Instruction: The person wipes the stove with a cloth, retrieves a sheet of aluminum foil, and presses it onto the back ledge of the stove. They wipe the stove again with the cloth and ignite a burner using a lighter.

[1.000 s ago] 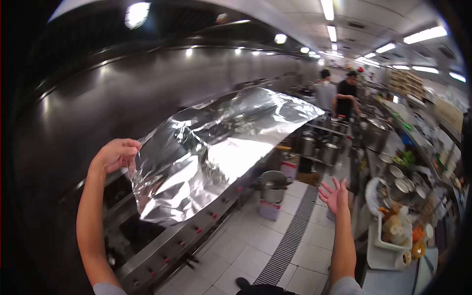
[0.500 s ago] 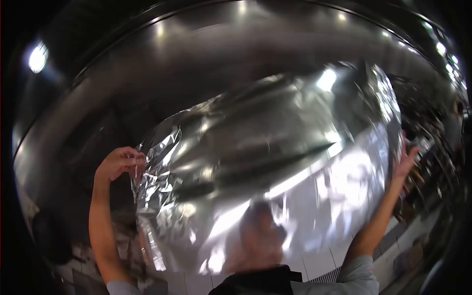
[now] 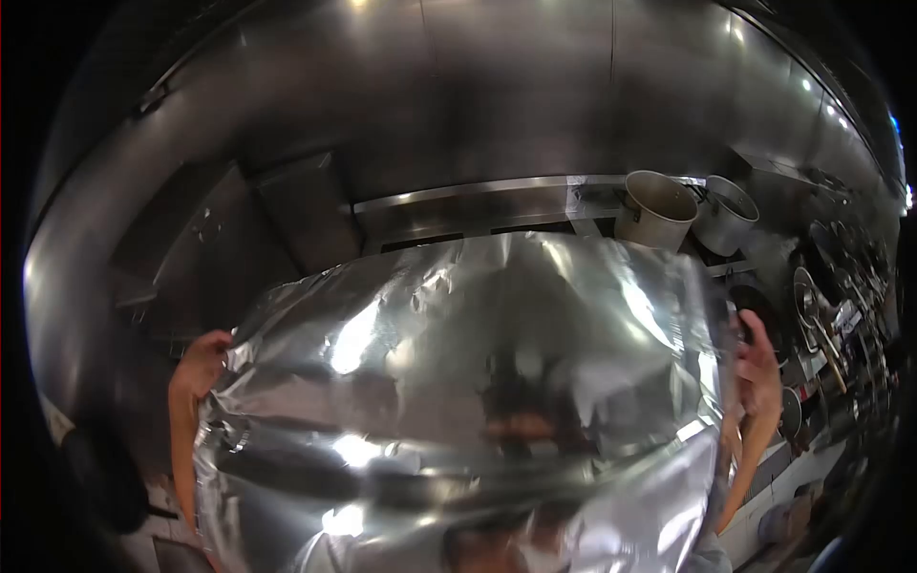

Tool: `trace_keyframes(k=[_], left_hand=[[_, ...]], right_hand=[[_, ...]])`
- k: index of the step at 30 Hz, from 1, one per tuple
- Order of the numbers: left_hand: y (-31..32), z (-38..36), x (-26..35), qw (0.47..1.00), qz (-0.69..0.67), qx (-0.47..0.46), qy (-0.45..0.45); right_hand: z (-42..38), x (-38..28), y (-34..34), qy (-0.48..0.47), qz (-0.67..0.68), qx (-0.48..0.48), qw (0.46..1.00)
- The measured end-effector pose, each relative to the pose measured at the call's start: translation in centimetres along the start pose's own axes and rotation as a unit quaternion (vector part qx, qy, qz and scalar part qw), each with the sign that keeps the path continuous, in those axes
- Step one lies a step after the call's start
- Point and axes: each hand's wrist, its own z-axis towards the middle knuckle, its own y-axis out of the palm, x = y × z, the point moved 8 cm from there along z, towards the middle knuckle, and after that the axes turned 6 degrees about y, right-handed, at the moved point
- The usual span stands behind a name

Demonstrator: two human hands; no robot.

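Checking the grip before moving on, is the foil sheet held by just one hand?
No, the left hand grips the foil sheet at its left edge and the right hand holds its right edge.

bare forearms, no gloves, rings or watch.

Commercial restaurant kitchen, seen through a fisheye lens. Dark stainless-steel wall panels (image 3: 497, 105) and a curved extraction hood overhead, dotted with reflected ceiling lights. Two large metal stockpots (image 3: 657, 208) tilted side by side on a steel ledge (image 3: 458, 196) at the back. Row of pans and ladles (image 3: 812, 301) along the cooking line at right. Big sheet of aluminium foil (image 3: 468, 401) filling the foreground.
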Motion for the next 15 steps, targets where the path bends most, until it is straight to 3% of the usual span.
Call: trace_keyframes(k=[3, 5, 7, 10, 15], left_hand=[[2.2, 2.3, 0.2, 0.995, -0.066, -0.072, 0.02], [-0.9, 6.8, -5.0, 0.991, -0.099, -0.085, 0.033], [-2.2, 9.5, -8.6, 0.997, -0.049, -0.063, -0.023], [-2.1, 12.5, -11.4, 0.996, -0.053, -0.062, -0.045], [-0.7, 15.2, -12.4, 0.997, -0.033, -0.062, -0.031]], right_hand=[[3.9, 5.3, 0.2, 0.077, -0.01, -0.01, 0.997], [6.4, 9.5, -2.1, 0.115, -0.043, 0.039, 0.992], [7.6, 11.9, -2.7, 0.142, -0.171, 0.105, 0.969], [9.4, 14.0, -4.3, 0.147, -0.28, 0.1, 0.944], [11.5, 14.5, -4.7, 0.13, -0.295, 0.135, 0.937]])
